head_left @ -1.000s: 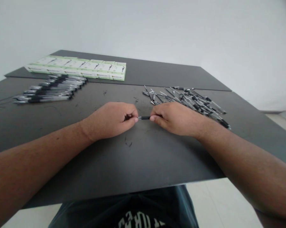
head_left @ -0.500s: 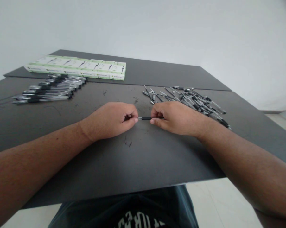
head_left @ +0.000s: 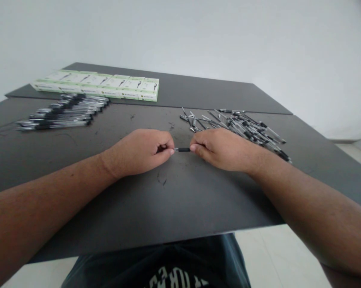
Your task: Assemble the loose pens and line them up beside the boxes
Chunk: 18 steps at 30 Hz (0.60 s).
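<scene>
A pen (head_left: 184, 149) with a black grip and a silvery, clear section lies level between my two hands, above the middle of the dark table. My left hand (head_left: 148, 152) pinches its left end between thumb and forefinger. My right hand (head_left: 219, 148) has closed on the black grip at the other end, thumb and fingers pressed together. Both ends of the pen are hidden inside the fingers. Just beyond my right hand spreads a loose heap of pens and pen parts (head_left: 248, 128), partly covered by that hand.
A stack of black-gripped pens (head_left: 63, 112) lies at the left. Behind it stands a row of white and green boxes (head_left: 108, 86) on the dark table (head_left: 180, 200). A seam crosses the tabletop near the boxes, and a pale wall (head_left: 198, 44) rises behind.
The fingers of my right hand have curled tighter round the pen's right end, which no longer shows past the thumb. My left hand has stayed in place.
</scene>
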{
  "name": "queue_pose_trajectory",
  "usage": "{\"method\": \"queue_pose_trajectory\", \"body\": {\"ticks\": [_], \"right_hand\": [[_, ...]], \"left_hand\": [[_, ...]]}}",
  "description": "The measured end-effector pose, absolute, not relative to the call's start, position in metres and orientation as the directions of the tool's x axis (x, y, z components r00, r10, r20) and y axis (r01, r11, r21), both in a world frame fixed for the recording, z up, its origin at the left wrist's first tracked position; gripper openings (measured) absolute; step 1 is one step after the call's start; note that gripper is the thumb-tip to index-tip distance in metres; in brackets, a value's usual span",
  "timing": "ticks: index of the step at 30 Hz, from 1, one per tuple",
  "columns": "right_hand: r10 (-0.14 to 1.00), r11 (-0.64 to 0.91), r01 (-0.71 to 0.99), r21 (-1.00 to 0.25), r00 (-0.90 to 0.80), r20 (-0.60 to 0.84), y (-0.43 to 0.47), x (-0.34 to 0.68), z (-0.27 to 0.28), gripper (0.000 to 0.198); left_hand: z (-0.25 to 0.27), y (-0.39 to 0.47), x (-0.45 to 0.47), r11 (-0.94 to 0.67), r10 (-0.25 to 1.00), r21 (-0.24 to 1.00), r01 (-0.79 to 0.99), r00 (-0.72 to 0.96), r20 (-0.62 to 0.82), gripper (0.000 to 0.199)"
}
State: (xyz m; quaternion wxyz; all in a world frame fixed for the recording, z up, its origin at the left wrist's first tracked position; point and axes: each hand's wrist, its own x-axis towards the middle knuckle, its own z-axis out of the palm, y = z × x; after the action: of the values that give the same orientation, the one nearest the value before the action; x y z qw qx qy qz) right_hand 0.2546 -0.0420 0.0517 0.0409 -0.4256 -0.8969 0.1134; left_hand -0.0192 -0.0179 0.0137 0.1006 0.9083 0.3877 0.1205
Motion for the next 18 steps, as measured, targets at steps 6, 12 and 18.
{"method": "queue_pose_trajectory", "body": {"ticks": [6,12,18], "right_hand": [[0.784,0.593,0.770,-0.235,-0.618,-0.050,-0.0417,0.2543,0.0520,0.023],[0.793,0.580,0.766,-0.278,-0.608,-0.020,-0.0411,0.2548,0.0504,0.021],[0.766,0.615,0.757,-0.219,-0.640,-0.061,-0.0419,0.2534,0.0524,0.033]], "left_hand": [[0.0141,-0.0183,-0.0197,-0.682,0.726,0.275,0.677,0.673,0.141,0.032],[0.0137,-0.0183,-0.0184,-0.685,0.724,0.276,0.674,0.673,0.152,0.032],[0.0124,-0.0173,-0.0197,-0.680,0.729,0.266,0.683,0.670,0.142,0.032]]}}
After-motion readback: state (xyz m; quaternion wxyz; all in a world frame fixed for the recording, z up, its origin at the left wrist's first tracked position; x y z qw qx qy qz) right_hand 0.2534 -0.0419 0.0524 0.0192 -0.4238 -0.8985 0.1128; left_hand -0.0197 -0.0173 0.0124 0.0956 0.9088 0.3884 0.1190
